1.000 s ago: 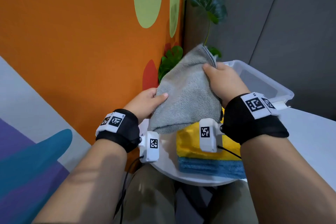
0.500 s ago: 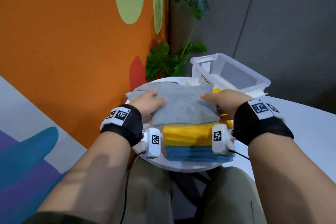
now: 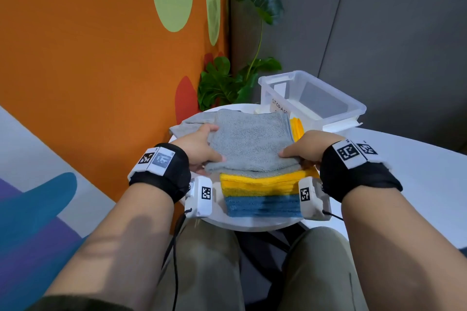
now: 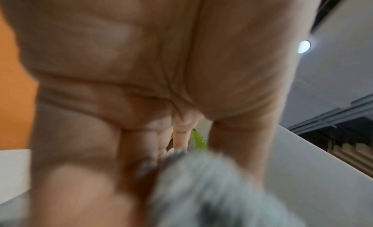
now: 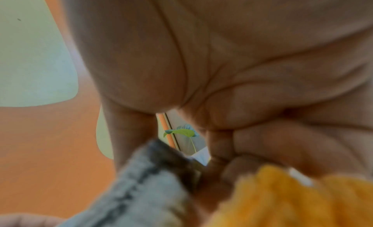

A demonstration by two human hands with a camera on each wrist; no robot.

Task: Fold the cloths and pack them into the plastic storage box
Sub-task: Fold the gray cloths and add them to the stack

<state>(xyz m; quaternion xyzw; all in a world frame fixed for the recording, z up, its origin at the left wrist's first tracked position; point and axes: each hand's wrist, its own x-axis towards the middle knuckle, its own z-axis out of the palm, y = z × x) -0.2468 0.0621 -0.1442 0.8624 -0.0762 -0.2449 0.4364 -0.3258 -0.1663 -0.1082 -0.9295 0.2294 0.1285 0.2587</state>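
Note:
A folded grey cloth (image 3: 250, 141) lies on top of a stack with a yellow cloth (image 3: 260, 183) and a blue cloth (image 3: 262, 206) beneath it, on a small round white table (image 3: 252, 225). My left hand (image 3: 202, 149) pinches the grey cloth's (image 4: 212, 190) left edge, thumb on top. My right hand (image 3: 305, 150) pinches its near right corner, thumb on top, fingers tucked under against the yellow cloth (image 5: 292, 198); the grey cloth's stitched edge (image 5: 141, 182) shows there. The clear plastic storage box (image 3: 313, 98) stands behind the stack, its inside showing no cloth.
An orange wall (image 3: 101, 58) rises close on the left. A leafy plant (image 3: 235, 81) stands behind the round table. A larger white table (image 3: 417, 171) extends to the right. My knees (image 3: 207, 260) are under the round table's front edge.
The grey cloth was held up in the air a second ago; both hands have brought it down flat onto the yellow cloth and shifted to its near corners.

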